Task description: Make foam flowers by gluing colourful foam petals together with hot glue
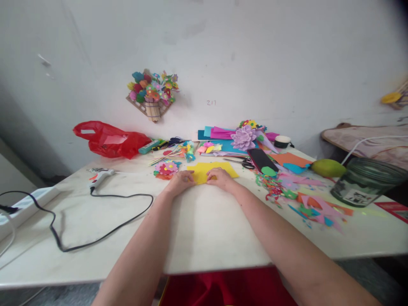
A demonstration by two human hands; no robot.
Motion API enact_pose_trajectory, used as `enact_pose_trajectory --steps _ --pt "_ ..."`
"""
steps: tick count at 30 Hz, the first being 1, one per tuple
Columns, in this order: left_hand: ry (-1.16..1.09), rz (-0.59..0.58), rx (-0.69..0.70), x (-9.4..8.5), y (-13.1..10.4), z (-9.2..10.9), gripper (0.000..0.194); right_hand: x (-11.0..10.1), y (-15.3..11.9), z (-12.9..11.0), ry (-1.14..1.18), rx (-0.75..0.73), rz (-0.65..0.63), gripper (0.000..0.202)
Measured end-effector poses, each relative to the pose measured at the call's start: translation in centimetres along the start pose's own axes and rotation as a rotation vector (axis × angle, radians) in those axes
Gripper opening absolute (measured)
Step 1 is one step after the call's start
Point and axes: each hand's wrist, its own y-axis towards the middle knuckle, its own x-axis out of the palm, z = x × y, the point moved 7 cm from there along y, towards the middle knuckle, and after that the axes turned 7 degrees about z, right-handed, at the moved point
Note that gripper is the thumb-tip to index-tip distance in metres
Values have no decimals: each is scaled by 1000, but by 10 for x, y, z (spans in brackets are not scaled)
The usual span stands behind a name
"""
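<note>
A yellow craft sheet [201, 171] lies on the white table in front of me. My left hand [184, 182] has its fingers curled on the sheet's near left edge. On the near edge, further right, my right hand [219, 177] pinches the sheet with bent fingers. Part of the near edge is hidden under the fingers. Just left of the sheet sit pink and colored paper flowers [167, 168]. Scissors [247, 163] rest behind and to the right of it.
On the left are a glue gun [101, 176] with a black cord and a white power strip [32, 208]. A red plastic bag [111, 140] stands behind. To the right lie colored scraps [318, 208], a phone [261, 160], a yellow-green fruit [328, 167] and a glass jar [363, 182].
</note>
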Motion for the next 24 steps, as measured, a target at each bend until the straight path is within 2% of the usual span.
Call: enact_pose_trajectory --steps 6,15,24 --pt "22 -16 2 1 1 -3 11 9 4 -7 16 -94 10 5" --pt "96 -38 40 1 1 5 19 7 5 -9 14 -39 -1 5" --pt "87 -24 90 8 5 -4 13 5 5 -12 -1 -17 -13 6"
